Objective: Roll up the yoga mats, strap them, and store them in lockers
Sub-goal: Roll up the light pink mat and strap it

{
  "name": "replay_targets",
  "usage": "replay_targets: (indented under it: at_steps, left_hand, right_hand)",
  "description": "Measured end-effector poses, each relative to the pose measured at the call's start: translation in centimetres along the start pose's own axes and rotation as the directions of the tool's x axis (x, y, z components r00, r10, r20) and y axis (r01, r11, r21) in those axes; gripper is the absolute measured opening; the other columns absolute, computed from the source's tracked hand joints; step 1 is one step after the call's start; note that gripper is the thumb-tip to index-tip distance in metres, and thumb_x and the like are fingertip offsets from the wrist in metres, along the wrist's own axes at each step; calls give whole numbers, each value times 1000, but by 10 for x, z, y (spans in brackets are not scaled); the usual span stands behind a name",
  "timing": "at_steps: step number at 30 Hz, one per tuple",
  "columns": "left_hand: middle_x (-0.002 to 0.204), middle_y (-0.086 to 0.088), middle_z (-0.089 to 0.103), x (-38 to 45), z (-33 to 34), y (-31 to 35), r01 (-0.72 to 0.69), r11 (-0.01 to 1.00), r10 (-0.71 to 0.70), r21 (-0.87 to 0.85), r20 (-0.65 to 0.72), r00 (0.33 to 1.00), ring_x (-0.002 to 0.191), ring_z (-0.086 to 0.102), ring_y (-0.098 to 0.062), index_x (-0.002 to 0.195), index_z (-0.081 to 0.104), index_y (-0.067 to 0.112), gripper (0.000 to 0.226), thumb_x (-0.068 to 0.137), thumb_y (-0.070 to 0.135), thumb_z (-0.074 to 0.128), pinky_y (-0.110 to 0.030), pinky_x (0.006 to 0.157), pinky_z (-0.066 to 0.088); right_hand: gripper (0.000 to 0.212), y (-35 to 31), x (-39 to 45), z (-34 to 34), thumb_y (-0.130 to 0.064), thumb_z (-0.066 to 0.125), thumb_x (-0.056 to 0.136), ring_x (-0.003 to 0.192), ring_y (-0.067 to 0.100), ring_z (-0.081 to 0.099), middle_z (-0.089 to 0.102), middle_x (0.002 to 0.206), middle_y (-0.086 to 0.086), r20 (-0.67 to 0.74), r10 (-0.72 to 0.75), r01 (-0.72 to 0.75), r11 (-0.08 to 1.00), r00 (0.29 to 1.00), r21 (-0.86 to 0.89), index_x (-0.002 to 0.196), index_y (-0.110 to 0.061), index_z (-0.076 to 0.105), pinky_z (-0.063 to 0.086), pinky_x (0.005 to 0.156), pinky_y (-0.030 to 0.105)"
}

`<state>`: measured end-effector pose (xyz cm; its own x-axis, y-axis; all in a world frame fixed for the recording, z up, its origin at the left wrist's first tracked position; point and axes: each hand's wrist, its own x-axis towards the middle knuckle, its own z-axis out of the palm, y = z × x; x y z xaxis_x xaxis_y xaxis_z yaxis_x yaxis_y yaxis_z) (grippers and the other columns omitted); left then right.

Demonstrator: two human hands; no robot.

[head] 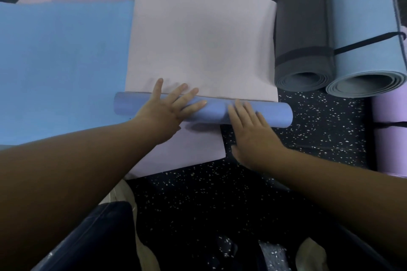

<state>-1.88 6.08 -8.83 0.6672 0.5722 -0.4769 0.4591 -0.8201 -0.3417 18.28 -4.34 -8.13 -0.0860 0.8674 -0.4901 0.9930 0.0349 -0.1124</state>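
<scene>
You're looking down at a dark, near-black rubber floor (pixel 319 121) flecked with small white specks, gym-type flooring, dimly and evenly lit with soft shadows, filling the frame's right, bottom centre and top corners, with no walls, windows or furniture in your view.

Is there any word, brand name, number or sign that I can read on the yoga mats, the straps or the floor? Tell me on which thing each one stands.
None: no text can be read anywhere in this view.
The mat being rolled, under the left hand and right hand, is plain.
The strapped grey roll and light blue roll show no label.
The speckled floor bears no sign.
</scene>
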Motion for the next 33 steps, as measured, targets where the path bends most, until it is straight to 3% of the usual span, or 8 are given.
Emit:
replay_targets:
  at_steps: [5, 10, 14, 16, 19, 24, 28, 33]
  left_hand:
    - [157, -8, -26, 4, 0, -1, 0, 1000, 0, 4, 16, 1000, 146, -14, -29, 126, -46, 26, 87, 99, 48, 34, -66, 110, 3]
    - [159, -10, -17, 6, 6, -1, 21, 1000, -20, 17, -47, 999, 147, -7, -31, 134, -41, 24, 93, 96, 50, 40, -64, 111, 5]
    - [154, -12, 30, 3, 26, 8, -25, 998, 46, 64, -365, 930, 139, 32, -34, 150, 16, 13, 75, 81, 27, 42, -62, 105, 23]
    - [152, -13, 30, -3, 37, 16, -41, 997, 61, 58, -409, 911, 138, 33, -34, 149, 24, 11, 71, 79, 20, 35, -61, 105, 26]
    - [154, -12, 22, -6, 38, 20, 1, 999, 19, 49, -412, 911, 140, 26, -33, 151, 16, 9, 80, 76, 22, 42, -61, 105, 24]
    - [160, -9, 13, 6, 13, 8, 70, 996, -80, -59, -201, 976, 146, 19, -29, 152, 1, 12, 106, 75, 40, 68, -61, 107, 23]
    - [159, -6, -20, 23, -10, 1, 110, 989, -113, -102, -20, 993, 148, -9, -23, 145, -29, 11, 94, 97, 45, 44, -55, 114, 13]
    - [159, -9, 0, 33, -11, -10, 113, 992, -116, -57, -49, 992, 145, 11, -29, 146, -27, 19, 92, 97, 44, 47, -52, 108, 27]
  right_hand:
    - [91, -3, -14, 11, -35, 42, 90, 142, 30, -28, -34, 152, 11, 75, -23, 26, 999, 997, -35, 147, -7, -22, -4, 118, 47]
    - [92, 5, -9, 4, -39, 44, 90, 143, 27, -26, -32, 153, 9, 93, -45, 48, 998, 995, -38, 148, -9, -20, 1, 119, 46]
    - [94, 8, -7, 1, -37, 49, 88, 143, 24, -27, -33, 154, 5, 124, -58, 58, 998, 991, 3, 150, -12, -17, 1, 119, 45]
    - [96, 10, -6, -2, -38, 52, 86, 143, 22, -26, -31, 154, 4, 128, -69, 68, 998, 989, 13, 151, -13, -15, 2, 119, 46]
    - [94, 15, -3, -9, -36, 52, 87, 144, 20, -24, -29, 156, 4, 138, -77, 72, 997, 987, 40, 152, -15, -13, 2, 119, 46]
    - [90, 25, 16, -28, -29, 54, 87, 146, 18, -16, -18, 159, 1, 112, -81, 70, 992, 990, 103, 153, -16, -6, 5, 119, 44]
    - [85, 36, 31, -41, -24, 53, 90, 147, 16, -13, -14, 160, -2, 125, -74, 51, 982, 989, 180, 153, -21, -4, 3, 120, 39]
    - [83, 37, 21, -34, -22, 52, 90, 147, 17, -13, -15, 160, -4, 78, -11, -3, 984, 997, 178, 153, -23, -2, 6, 120, 38]
